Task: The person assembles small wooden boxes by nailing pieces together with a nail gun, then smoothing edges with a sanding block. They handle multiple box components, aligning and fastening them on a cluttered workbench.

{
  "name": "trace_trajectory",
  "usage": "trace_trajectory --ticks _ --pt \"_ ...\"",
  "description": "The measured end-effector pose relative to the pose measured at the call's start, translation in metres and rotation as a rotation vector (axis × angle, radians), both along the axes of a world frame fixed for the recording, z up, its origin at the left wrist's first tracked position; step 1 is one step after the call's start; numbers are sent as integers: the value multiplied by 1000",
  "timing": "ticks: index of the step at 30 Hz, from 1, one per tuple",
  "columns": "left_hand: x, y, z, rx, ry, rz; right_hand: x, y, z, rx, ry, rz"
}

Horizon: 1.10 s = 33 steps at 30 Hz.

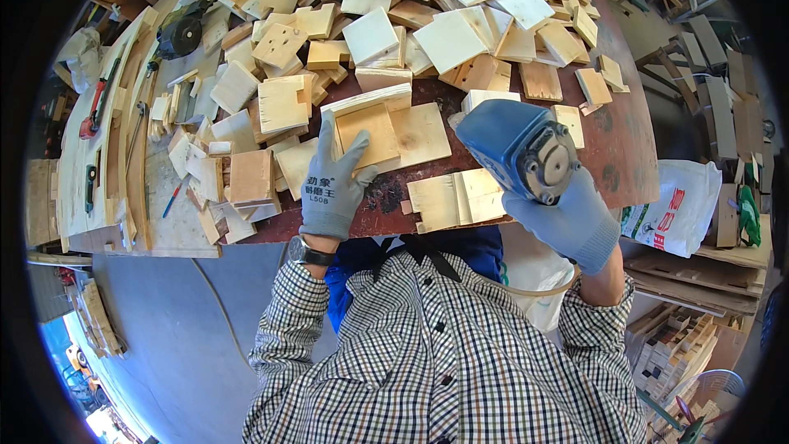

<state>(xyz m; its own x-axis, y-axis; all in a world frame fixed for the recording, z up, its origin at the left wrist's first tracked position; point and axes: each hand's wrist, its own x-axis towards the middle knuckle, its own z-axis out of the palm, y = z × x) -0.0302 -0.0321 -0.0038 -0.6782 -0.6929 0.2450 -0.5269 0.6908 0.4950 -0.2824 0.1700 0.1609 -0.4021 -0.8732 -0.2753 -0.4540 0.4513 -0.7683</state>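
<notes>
My left hand (pixel 335 185), in a grey glove, has its fingers spread against the left side of a joined wooden piece (pixel 374 131) and holds it on the table. That piece is a small flat board with a strip standing along its far edge. A second pale flat board (pixel 421 133) sits at its right. In my gloved right hand (pixel 567 218) is a blue nail gun (pixel 511 136), gripped with the fingers wrapped round its handle; its front end is above the table, apart from the held piece. Nearer me, a notched wooden board (pixel 456 200) lies by the table edge.
A large heap of small wooden blocks (pixel 370 35) covers the far side of the red tabletop (pixel 612 136). At left are long planks (pixel 107 160), a black tape measure (pixel 179 35) and a red-handled tool (pixel 94 111). A white sack (pixel 674 205) sits at right; a hose (pixel 220 304) hangs below.
</notes>
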Motion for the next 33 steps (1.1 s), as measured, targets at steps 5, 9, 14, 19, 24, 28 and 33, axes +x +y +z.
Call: trace_trajectory --ticks 5,9,14,19,24,28,33 --pt "-1 0 -12 -46 1 -12 2 -3 4 25 -4 -6" --pt "-4 1 -14 -74 9 -12 0 -1 3 9 -31 -28" --pt "2 5 -14 -78 -9 18 1 -1 4 83 54 -63" --pt "7 16 13 -239 -34 13 -6 8 -5 54 -11 -95" --pt "66 -6 26 -297 -283 124 -4 4 -2 19 -59 -100" --pt "74 -43 16 -203 -517 -34 -3 1 0 79 -70 -118" --pt "56 -53 22 -102 -718 -55 -1 5 -3 79 -76 -118"
